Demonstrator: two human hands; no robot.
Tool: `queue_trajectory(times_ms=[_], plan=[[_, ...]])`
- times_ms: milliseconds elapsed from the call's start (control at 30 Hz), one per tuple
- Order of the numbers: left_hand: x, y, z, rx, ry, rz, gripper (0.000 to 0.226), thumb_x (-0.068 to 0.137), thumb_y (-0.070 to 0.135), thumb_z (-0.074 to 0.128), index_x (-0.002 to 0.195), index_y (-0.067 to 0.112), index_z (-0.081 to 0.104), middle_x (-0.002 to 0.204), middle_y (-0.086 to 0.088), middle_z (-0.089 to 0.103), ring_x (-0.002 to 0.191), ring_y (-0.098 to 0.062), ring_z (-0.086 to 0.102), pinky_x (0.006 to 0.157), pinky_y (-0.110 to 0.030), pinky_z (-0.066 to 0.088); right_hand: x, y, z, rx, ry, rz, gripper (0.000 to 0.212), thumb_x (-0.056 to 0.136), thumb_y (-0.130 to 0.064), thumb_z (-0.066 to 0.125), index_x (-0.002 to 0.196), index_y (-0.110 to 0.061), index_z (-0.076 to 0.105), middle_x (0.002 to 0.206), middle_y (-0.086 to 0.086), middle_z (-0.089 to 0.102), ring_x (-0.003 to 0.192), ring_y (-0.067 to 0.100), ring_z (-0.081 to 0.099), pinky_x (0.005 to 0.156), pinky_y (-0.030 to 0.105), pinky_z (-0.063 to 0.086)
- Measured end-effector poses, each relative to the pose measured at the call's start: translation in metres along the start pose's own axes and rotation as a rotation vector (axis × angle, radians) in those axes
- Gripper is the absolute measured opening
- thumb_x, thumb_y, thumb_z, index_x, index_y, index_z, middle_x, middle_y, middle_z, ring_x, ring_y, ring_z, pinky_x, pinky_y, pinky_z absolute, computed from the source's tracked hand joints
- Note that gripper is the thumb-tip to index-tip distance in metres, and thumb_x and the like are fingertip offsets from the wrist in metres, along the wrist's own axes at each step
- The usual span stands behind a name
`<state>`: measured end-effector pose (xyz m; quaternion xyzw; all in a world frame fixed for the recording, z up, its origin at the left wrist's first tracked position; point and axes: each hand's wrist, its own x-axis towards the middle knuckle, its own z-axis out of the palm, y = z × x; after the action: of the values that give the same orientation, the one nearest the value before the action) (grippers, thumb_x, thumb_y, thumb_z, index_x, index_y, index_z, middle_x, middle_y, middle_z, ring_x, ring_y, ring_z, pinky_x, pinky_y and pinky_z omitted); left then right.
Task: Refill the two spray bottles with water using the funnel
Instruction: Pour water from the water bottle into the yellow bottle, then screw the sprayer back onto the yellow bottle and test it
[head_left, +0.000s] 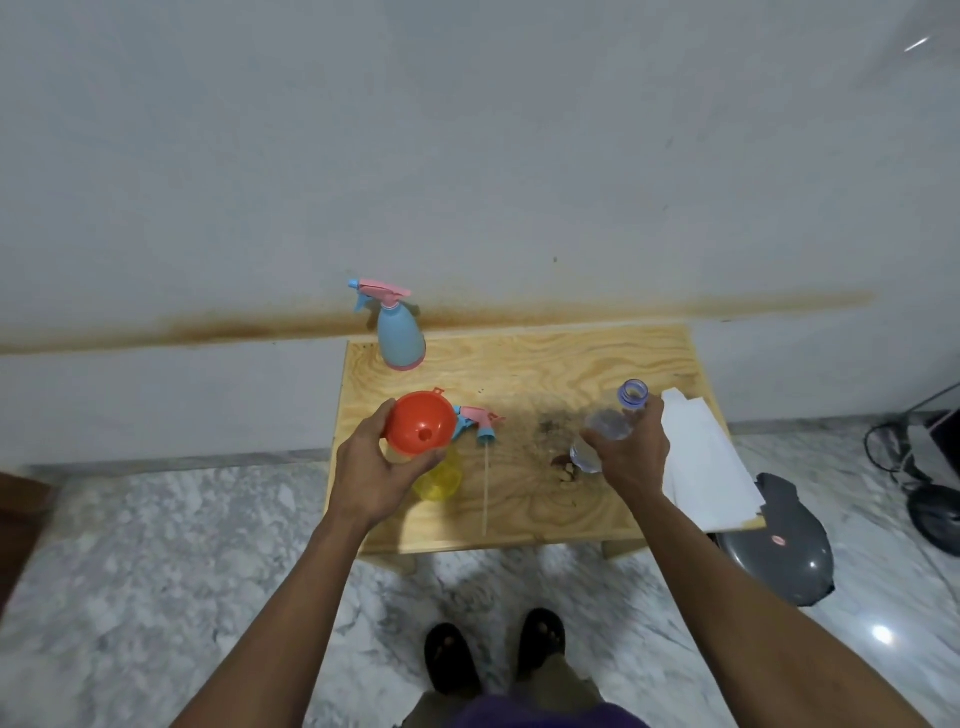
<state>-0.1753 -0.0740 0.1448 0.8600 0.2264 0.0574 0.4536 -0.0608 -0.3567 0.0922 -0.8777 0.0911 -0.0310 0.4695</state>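
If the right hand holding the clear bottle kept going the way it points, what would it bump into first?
Probably nothing on the table: the right hand points its clear bottle up and away toward the wall. The white paper lies just beside that line; depth is unclear.

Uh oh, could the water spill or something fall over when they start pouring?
Maybe. The left hand holds the orange funnel over the yellow bottle; if it tilts, water could miss and wet the wooden table. The right hand grips an open water bottle close to the white paper, which splashes might soak. The loose sprayer head beside the funnel could get knocked.
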Motion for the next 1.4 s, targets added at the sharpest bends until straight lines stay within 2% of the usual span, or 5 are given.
queue_trajectory(times_ms=[667, 933, 1067, 1233, 1400], plan=[[-0.013, 0.041, -0.018, -0.305, 0.170, 0.038, 0.093, 0.056, 0.042, 0.096, 0.137, 0.029, 0.053, 0.126, 0.008, 0.062, 0.113, -0.006, 0.063, 0.094, -0.026, 0.054, -0.003, 0.010, -0.007, 0.036, -0.041, 0.085, 0.075, 0.072, -0.021, 0.086, 0.131, -0.016, 0.041, 0.113, 0.002, 0.059, 0.099, 0.022, 0.056, 0.081, 0.032, 0.041], [0.007, 0.086, 0.076, -0.050, -0.060, -0.139, 0.088, 0.066, 0.047, 0.089, 0.140, 0.016, 0.053, 0.119, 0.000, 0.068, 0.103, -0.016, 0.065, 0.088, -0.032, 0.055, 0.000, 0.025, -0.013, 0.111, -0.084, 0.024, 0.061, 0.071, -0.020, 0.088, 0.114, -0.029, 0.047, 0.106, -0.003, 0.061, 0.098, 0.017, 0.059, 0.076, 0.021, 0.041], [0.015, 0.073, 0.135, -0.027, -0.137, -0.352, 0.058, 0.069, 0.039, 0.089, 0.111, 0.008, 0.065, 0.081, 0.009, 0.068, 0.072, -0.005, 0.061, 0.058, -0.016, 0.041, 0.009, 0.032, -0.016, 0.096, -0.137, 0.004, 0.066, 0.069, -0.024, 0.090, 0.122, -0.020, 0.052, 0.109, -0.006, 0.062, 0.098, 0.011, 0.058, 0.076, 0.016, 0.039], [0.035, 0.056, 0.183, 0.030, -0.183, -0.505, 0.044, 0.068, 0.049, 0.087, 0.091, 0.015, 0.070, 0.081, 0.000, 0.071, 0.084, -0.019, 0.068, 0.071, -0.028, 0.047, 0.014, 0.039, -0.018, 0.110, -0.159, -0.012, 0.067, 0.071, -0.020, 0.088, 0.128, -0.014, 0.052, 0.111, -0.010, 0.059, 0.100, 0.007, 0.055, 0.077, 0.004, 0.037], [0.047, 0.047, 0.207, 0.131, -0.257, -0.492, 0.033, 0.074, 0.048, 0.081, 0.082, 0.020, 0.065, 0.086, -0.004, 0.069, 0.089, -0.024, 0.065, 0.075, -0.028, 0.047, 0.018, 0.045, -0.021, 0.117, -0.198, 0.006, 0.072, 0.071, -0.026, 0.089, 0.131, -0.018, 0.049, 0.116, -0.013, 0.058, 0.106, 0.007, 0.055, 0.086, 0.026, 0.045]])
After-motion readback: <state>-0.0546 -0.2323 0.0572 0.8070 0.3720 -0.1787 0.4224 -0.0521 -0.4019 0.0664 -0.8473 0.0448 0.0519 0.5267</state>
